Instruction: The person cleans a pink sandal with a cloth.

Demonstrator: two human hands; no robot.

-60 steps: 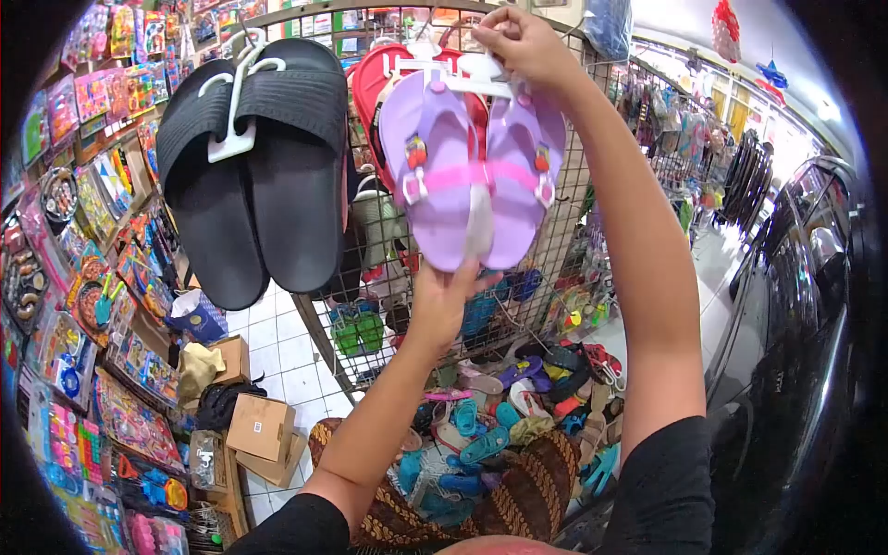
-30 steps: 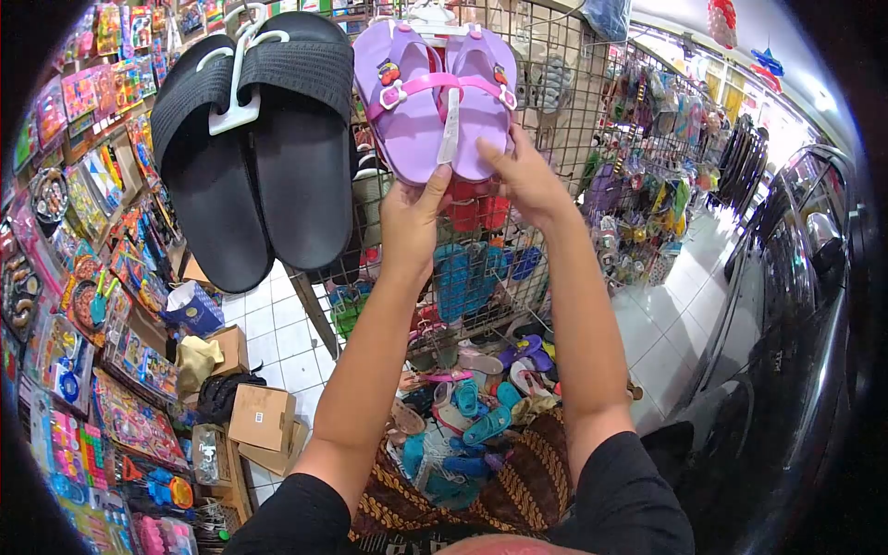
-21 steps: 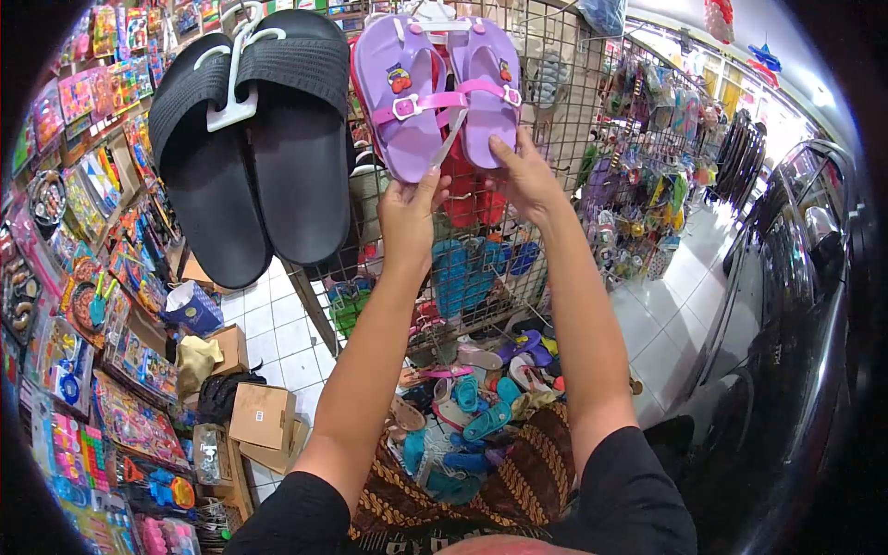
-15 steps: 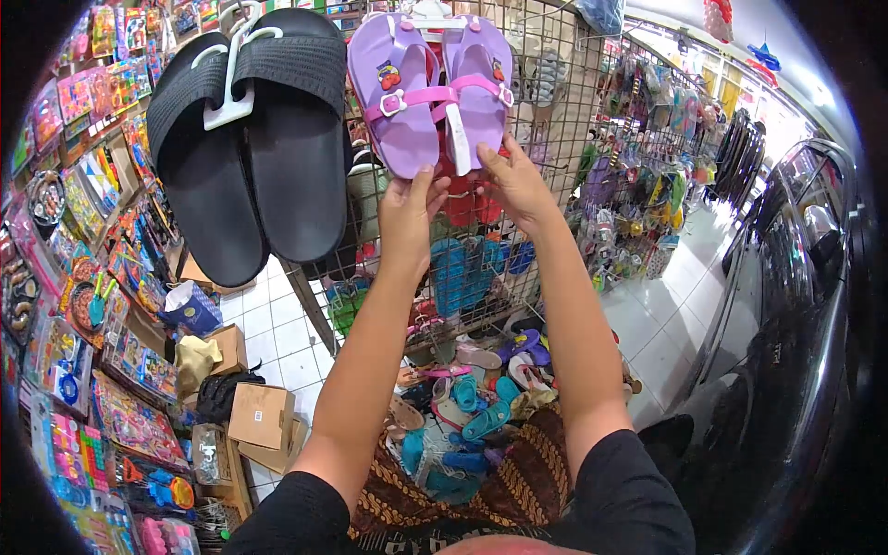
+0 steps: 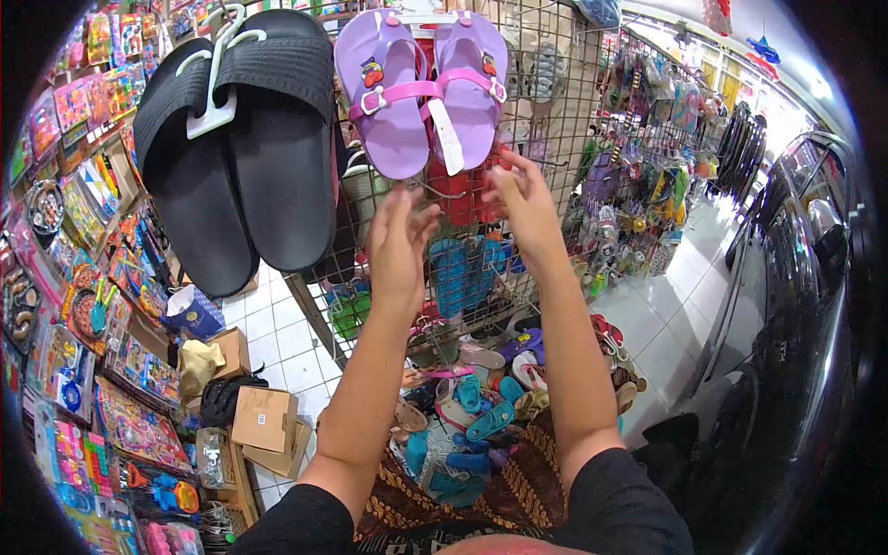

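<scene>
White tiled floor (image 5: 282, 347), bright ceiling light (image 5: 820, 89)

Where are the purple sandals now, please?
In the head view, the purple sandals hang at the upper middle, in front of the wire grid, right of the black slides and above the left hand and right hand.

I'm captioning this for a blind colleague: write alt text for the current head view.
A person's empty left hand and right hand are raised near the lower ends of lavender, pink-strapped sandals hanging at a metal wire-mesh rack. Larger black slide sandals hang at image left; a heap of multicoloured footwear lies below.
</scene>
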